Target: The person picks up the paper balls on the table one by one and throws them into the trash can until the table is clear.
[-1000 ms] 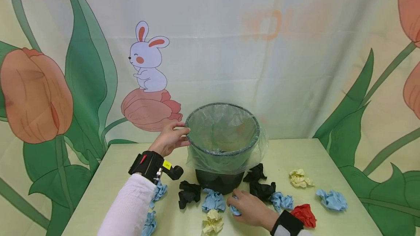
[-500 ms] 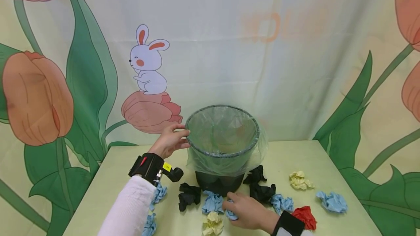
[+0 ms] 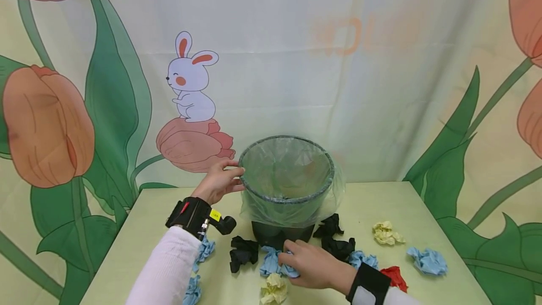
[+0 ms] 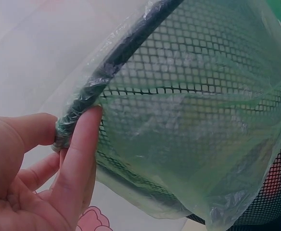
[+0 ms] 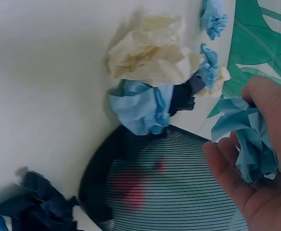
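Head view: right hand (image 3: 315,265) curled round a crumpled blue paper ball (image 3: 291,272), near side of the bin (image 3: 275,236). Right wrist view puts that ball in the hollow of the hand, thumb one side, fingers the other, with a gap to the second blue ball (image 5: 143,107), which sits just beside the yellow ball (image 5: 152,60). Can't tell whether the held one touches the table (image 3: 144,229). Left hand (image 3: 220,181) has the rim (image 3: 288,200) pinched between thumb and fingers, liner (image 3: 275,213) folded over it (left wrist view also shows a red blur (image 4: 275,179), too vague to name). Loose on the table: one black ball (image 3: 244,253) left of the bin, two more black balls (image 3: 339,249) right, red ball (image 3: 394,276) by the right wrist band (image 3: 370,282).
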Demonstrator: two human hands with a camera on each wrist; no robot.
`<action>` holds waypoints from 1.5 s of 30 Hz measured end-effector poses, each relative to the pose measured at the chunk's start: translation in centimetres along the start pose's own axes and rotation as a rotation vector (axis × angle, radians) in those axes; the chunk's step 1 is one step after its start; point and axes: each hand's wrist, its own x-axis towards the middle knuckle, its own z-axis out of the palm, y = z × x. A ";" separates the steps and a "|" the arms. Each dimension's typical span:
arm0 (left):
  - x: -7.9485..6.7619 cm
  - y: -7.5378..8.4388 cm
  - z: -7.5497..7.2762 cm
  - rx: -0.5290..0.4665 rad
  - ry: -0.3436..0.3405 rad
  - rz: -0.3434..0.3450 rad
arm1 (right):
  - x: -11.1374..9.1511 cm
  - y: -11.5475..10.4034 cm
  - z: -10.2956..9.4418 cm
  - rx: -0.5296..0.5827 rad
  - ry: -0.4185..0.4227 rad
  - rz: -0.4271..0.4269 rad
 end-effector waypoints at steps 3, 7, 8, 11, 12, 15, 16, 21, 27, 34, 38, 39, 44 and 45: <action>0.0 0.0 0.0 -0.005 -0.006 0.002 | 0.3 -0.3 -0.8 -0.015 0.000 -0.024; -0.1 0.1 0.0 -0.006 -0.012 0.003 | 0.8 -0.6 -1.5 -0.035 0.009 -0.062; -0.1 0.2 -0.1 -0.005 -0.014 0.004 | 1.0 -0.6 -1.7 -0.042 0.013 -0.071; -0.1 0.2 -0.1 -0.008 -0.013 0.007 | 1.6 -1.0 -2.2 -0.056 0.024 -0.092; -0.1 0.3 -0.1 -0.009 -0.013 0.009 | 1.8 -1.1 -2.4 -0.057 0.027 -0.097; -0.2 0.3 -0.1 -0.010 -0.011 0.008 | 2.3 -1.5 -2.9 -0.061 0.032 -0.108; -0.2 0.3 -0.1 -0.009 -0.010 0.007 | 2.4 -1.6 -3.0 -0.061 0.032 -0.112; -0.2 0.3 -0.1 -0.005 -0.002 0.003 | 2.8 -2.1 -3.7 -0.086 0.043 -0.144; -0.2 0.3 0.0 -0.006 0.003 0.008 | 3.2 -2.5 -4.8 -0.104 0.061 -0.179; -0.2 0.3 0.1 -0.005 0.001 0.006 | 3.6 -2.9 -6.9 -0.098 0.053 -0.186; -0.3 0.2 0.1 0.003 0.003 0.003 | 3.9 -2.9 -7.4 -0.116 0.055 -0.200; -0.3 0.2 0.1 0.004 0.004 0.003 | 4.0 -2.9 -7.5 -0.125 0.058 -0.207; -0.3 0.1 0.1 0.011 0.005 0.008 | 4.4 -2.9 -8.2 -0.147 0.071 -0.227; -0.3 0.2 0.1 0.011 0.005 0.008 | 4.5 -2.9 -8.4 -0.147 0.072 -0.227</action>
